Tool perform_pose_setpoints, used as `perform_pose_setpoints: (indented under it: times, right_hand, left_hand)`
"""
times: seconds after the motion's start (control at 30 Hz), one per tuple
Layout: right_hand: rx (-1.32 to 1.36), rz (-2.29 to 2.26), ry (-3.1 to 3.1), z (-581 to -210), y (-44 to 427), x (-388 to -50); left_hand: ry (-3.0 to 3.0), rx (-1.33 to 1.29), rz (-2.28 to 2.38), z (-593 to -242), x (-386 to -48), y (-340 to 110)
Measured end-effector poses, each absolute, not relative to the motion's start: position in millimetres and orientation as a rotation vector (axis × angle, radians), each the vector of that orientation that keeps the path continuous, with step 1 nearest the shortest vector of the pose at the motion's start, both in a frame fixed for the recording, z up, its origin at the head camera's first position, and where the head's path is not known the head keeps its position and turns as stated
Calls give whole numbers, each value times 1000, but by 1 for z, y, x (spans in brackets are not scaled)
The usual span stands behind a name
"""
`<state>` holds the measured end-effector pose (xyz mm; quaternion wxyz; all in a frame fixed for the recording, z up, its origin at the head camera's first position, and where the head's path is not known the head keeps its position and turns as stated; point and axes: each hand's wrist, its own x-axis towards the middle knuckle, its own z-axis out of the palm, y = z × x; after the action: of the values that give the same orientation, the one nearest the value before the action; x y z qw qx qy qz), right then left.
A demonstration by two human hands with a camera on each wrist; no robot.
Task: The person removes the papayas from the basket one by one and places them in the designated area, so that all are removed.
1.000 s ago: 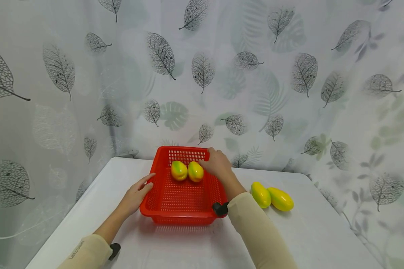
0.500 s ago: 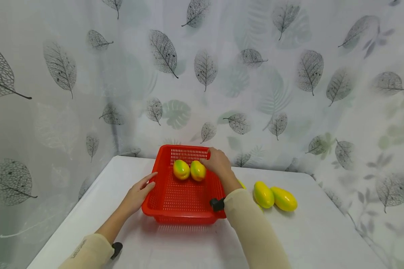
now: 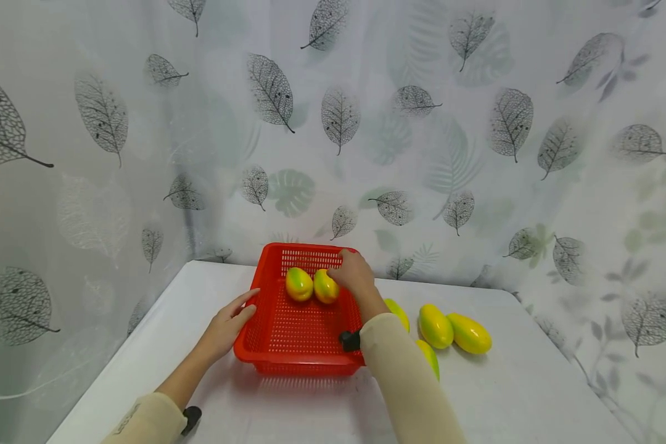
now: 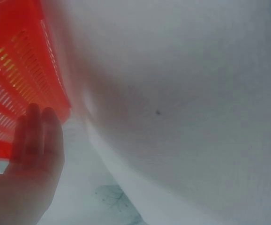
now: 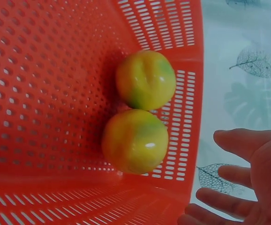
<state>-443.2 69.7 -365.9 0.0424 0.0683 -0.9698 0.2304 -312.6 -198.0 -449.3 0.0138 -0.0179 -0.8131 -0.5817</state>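
Two yellow-green mangoes, a left one point(image 3: 299, 284) and a right one point(image 3: 325, 287), lie side by side near the back wall inside a red perforated plastic basket point(image 3: 296, 357). My left hand point(image 3: 225, 327) is at the basket's left side, its fingers straight against the outer wall in the left wrist view. Over the back right corner, near the right mango, is my right hand point(image 3: 355, 275). In the right wrist view its fingers are spread and loosely extended, holding nothing. Whether it touches the rim is unclear.
Several more yellow mangoes lie on the white table point(image 3: 510, 382) right of the basket, including one mango point(image 3: 435, 326) and a longer mango point(image 3: 469, 333). My right sleeve point(image 3: 407, 376) partly covers others. A leaf-print curtain point(image 3: 333, 172) hangs behind the table.
My right hand and forearm have shifted slightly left, uncovering more mangoes beside the sleeve. The left hand stays at the basket's side, and the two mangoes inside keep their places.
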Motion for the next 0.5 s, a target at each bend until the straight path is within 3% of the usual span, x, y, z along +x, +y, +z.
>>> perform_pose_setpoints:
  times: [0.5]
  right_hand:
    - [199, 762, -3015, -386, 60, -454]
  left_hand:
    - [-2529, -40, -1809, -451, -312, -198]
